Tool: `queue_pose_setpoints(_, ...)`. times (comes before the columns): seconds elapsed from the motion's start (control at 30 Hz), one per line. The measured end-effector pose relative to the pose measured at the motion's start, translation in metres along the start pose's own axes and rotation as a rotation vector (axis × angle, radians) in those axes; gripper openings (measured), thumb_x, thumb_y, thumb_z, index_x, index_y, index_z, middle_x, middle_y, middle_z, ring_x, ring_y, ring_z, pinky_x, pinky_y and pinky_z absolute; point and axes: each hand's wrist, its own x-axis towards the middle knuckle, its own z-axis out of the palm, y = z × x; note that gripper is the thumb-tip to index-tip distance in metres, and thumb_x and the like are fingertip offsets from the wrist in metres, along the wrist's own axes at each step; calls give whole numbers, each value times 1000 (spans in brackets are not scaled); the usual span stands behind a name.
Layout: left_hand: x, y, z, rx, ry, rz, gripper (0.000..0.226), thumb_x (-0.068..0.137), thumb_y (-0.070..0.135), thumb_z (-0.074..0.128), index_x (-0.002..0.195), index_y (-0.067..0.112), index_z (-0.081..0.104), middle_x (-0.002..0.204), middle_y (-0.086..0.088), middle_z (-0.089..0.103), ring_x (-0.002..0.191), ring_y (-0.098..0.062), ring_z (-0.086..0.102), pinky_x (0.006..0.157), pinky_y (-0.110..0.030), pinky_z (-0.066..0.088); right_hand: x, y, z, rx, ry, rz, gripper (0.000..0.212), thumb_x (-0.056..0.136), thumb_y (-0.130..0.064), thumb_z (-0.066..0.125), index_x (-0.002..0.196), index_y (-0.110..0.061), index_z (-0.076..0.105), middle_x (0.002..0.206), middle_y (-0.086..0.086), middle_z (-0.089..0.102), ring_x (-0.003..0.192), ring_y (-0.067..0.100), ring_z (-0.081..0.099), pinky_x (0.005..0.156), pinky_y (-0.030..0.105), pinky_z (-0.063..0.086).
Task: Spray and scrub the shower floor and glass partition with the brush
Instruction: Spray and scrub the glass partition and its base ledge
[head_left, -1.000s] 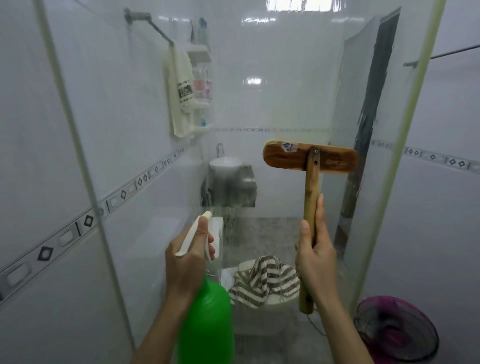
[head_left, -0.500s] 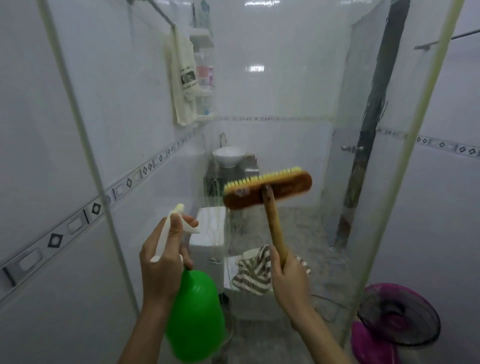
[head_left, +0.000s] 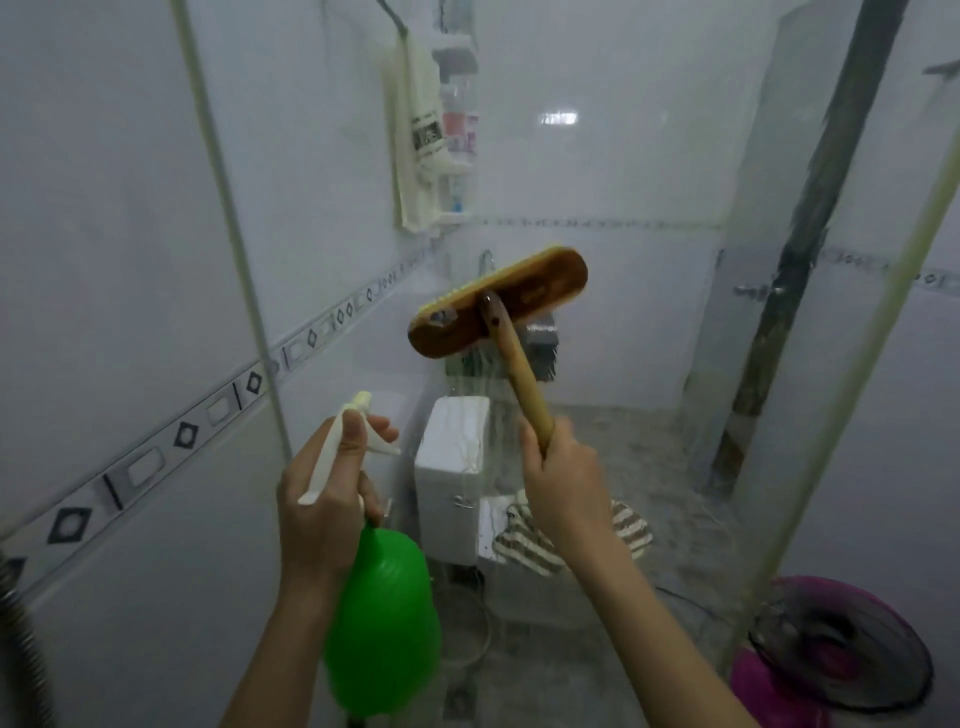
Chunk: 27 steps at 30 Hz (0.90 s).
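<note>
Right hand (head_left: 563, 483): we log it closed round the lower end of a round, pale wooden handle, fingers wrapped, back of the hand toward us.

Brush (head_left: 498, 304): the handle rises up and left from that hand to an oblong, dark varnished wooden head, tilted, with its right end higher. Yellow bristles show along its far edge, facing the glass; we cannot tell if they touch it.

Glass partition (head_left: 649, 156): a clear, wet pane just beyond both hands, with thin streaks running down it below the brush head.

Left hand (head_left: 327, 499): level with the right hand and to its left. It grips the neck of a spray bottle (head_left: 382, 623), fingers curled on the white plastic trigger and thumb over the top. The smooth, bulbous green body hangs below the wrist.

Seen through the glass: a boxy white cistern (head_left: 452, 467) between the two hands; a striped cloth (head_left: 524, 540) under the right wrist; speckled grey floor (head_left: 649, 467) to the right of that hand.

A round pink fan (head_left: 831, 654) lies low and far right. A cream towel (head_left: 415, 130) hangs high above the left hand.
</note>
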Motion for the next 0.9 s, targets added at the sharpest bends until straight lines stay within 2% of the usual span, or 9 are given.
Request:
queue_pose_setpoints(0.1, 0, -1, -8, 17, 33, 10, 36, 98, 51, 43, 87, 31, 72, 85, 3, 75, 41, -18, 48, 51, -31, 42, 32, -19, -10, 5, 30, -102, 37, 98, -50, 37, 89, -16, 48, 68, 0, 54, 50, 12, 49, 45, 26, 40)
queue_pose_setpoints(0.2, 0, -2, -17, 8, 62, 12, 40, 98, 53, 43, 89, 26, 71, 84, 1, 75, 42, -21, 47, 52, -32, 42, -14, 18, 2, -85, -30, 58, 34, 97, -48, 38, 83, -18, 46, 63, -1, 52, 48, 11, 47, 45, 31, 44)
queue_pose_setpoints(0.27, 0, 0, -22, 9, 80, 19, 42, 97, 54, 43, 89, 24, 71, 85, -1, 75, 41, -20, 47, 51, -31, 42, -41, 24, 10, -159, -80, 112, 32, 98, -46, 39, 81, -20, 44, 62, -4, 50, 49, 8, 47, 46, 27, 42)
queue_pose_setpoints(0.37, -3, 2, -29, 36, 87, 8, 42, 102, 49, 43, 91, 20, 70, 96, 2, 76, 42, -15, 48, 48, -27, 42, -4, -19, 18, -109, -106, -22, 32, 98, -50, 36, 84, -22, 42, 66, -6, 50, 50, 5, 45, 44, 17, 34)
queue_pose_setpoints(0.5, -3, 4, -39, 37, 112, 2, 39, 104, 45, 41, 91, 21, 69, 98, 1, 76, 41, -11, 46, 42, -20, 39, 64, -87, 13, -120, -17, -221, 40, 97, -54, 34, 83, -18, 41, 68, -1, 53, 53, 16, 53, 49, 30, 45)
queue_pose_setpoints(0.67, 2, 7, -52, 36, 126, 25, 42, 102, 51, 41, 91, 21, 69, 83, -6, 73, 43, -16, 48, 46, -23, 42, -4, -22, 13, -110, -122, -50, 31, 97, -52, 35, 82, -25, 40, 67, -6, 52, 49, 6, 46, 44, 19, 38)
queue_pose_setpoints(0.77, 3, 6, -56, 26, 144, 24, 40, 100, 51, 42, 90, 25, 70, 82, -19, 69, 43, -17, 47, 47, -23, 41, 6, -40, 25, -62, -131, -45, 33, 97, -53, 35, 84, -23, 43, 71, -2, 55, 55, 11, 53, 52, 28, 51)
queue_pose_setpoints(0.83, 3, 7, -58, 21, 150, 17, 38, 102, 49, 43, 90, 25, 69, 85, -2, 75, 42, -12, 47, 43, -21, 41, 43, -88, 30, -89, -70, -158, 39, 97, -55, 34, 85, -20, 45, 72, -1, 55, 60, 18, 58, 57, 35, 52)
queue_pose_setpoints(0.9, 4, 9, -58, 7, 155, -1, 38, 102, 50, 43, 92, 23, 68, 92, 7, 76, 41, -8, 46, 40, -19, 41, 72, -126, 32, -140, -64, -283, 41, 98, -56, 33, 87, -18, 46, 70, -2, 53, 61, 18, 58, 57, 34, 50)
